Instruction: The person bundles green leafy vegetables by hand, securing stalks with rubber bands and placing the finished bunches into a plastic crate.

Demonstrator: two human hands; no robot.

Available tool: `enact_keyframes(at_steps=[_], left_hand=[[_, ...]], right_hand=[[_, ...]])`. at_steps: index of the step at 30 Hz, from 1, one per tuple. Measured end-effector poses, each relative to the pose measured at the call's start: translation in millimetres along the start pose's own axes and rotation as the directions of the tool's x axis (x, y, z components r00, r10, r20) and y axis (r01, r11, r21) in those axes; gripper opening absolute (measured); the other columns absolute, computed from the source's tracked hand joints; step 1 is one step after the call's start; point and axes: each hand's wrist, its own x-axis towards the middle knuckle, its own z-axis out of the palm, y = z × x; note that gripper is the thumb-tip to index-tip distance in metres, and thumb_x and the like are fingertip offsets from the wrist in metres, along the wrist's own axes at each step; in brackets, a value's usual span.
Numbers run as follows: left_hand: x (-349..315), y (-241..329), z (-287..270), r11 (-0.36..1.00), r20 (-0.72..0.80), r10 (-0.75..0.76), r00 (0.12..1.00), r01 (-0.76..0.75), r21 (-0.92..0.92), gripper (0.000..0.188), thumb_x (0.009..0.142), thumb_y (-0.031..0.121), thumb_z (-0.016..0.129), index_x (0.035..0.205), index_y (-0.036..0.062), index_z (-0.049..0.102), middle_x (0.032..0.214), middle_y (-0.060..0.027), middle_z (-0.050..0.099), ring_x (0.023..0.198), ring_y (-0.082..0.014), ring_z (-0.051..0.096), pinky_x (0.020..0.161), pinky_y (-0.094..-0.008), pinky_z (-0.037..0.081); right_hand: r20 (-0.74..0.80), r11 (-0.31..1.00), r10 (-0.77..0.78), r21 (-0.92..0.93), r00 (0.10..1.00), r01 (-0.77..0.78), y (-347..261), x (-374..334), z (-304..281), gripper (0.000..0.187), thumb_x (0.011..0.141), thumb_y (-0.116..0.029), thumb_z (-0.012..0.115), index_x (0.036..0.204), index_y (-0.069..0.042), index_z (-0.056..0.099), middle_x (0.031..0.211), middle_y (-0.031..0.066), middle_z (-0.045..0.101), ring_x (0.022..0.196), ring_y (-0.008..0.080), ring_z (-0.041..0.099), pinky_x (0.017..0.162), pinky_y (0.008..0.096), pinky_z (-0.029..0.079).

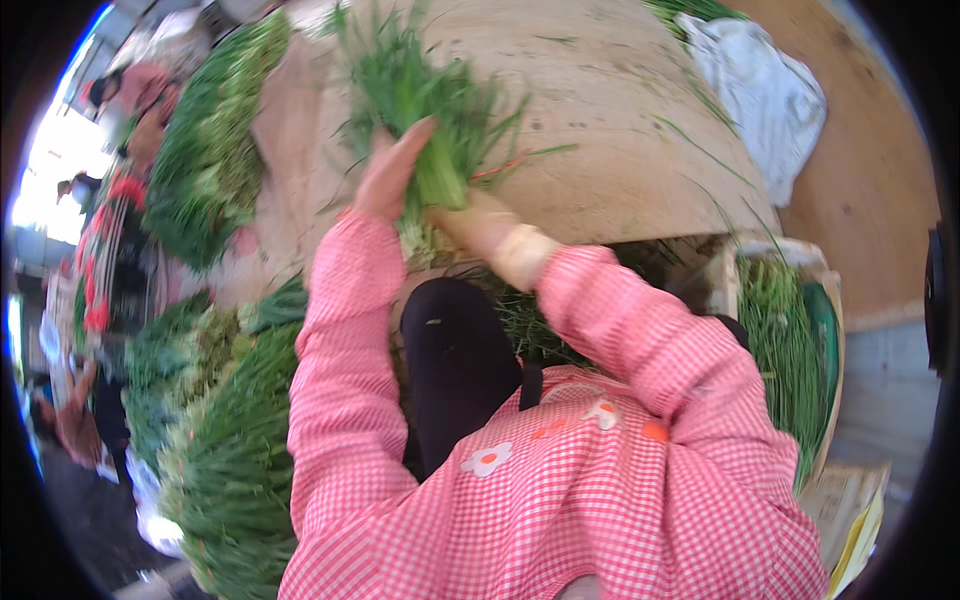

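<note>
A bunch of chives, with pale bases and long green leaves, is tilted over the wooden board in front of me. My left hand lies along its left side, thumb and fingers stretched out and somewhat blurred. Around the lower stems, my right hand is closed, though its fingers are smeared and partly hidden. A thin orange-red strand sticks out at the right of the bunch. Loose pale-based stems lie just below it, near the board's edge.
Heaps of greens stand at my left, with another long pile at the far left. A crate of chives is at my right. A white cloth lies on the wooden board. Other people are at the far left.
</note>
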Motion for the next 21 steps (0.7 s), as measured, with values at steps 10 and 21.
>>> enact_keyframes(at_steps=[10, 21], left_hand=[[41, -93, -60, 0.369, 0.016, 0.221, 0.975, -0.098, 0.924, 0.087, 0.064, 0.032, 0.070, 0.134, 0.0050, 0.027, 0.128, -0.0244, 0.038, 0.117, -0.0372, 0.039, 0.098, -0.0404, 0.031], [43, -80, -75, 0.625, 0.060, 0.095, 0.994, -0.107, 0.773, 0.074, 0.080, 0.022, 0.064, 0.136, 0.0012, 0.020, 0.134, -0.0166, 0.033, 0.119, -0.0228, 0.036, 0.099, -0.0315, 0.029]], right_hand=[[0.297, 0.941, -0.033, -0.313, 0.954, 0.130, 10, 14, 13, 0.031, 0.077, -0.031, 0.053, 0.094, -0.007, 0.063, 0.081, 0.0112, 0.065, 0.077, 0.0235, 0.061, 0.071, 0.0360, 0.047], [-0.371, 0.954, -0.105, -0.298, 0.923, -0.011, 121, -309, -251, 0.028, 0.079, -0.015, 0.059, 0.106, -0.006, 0.059, 0.089, 0.0044, 0.062, 0.082, 0.0112, 0.057, 0.073, 0.0248, 0.047]])
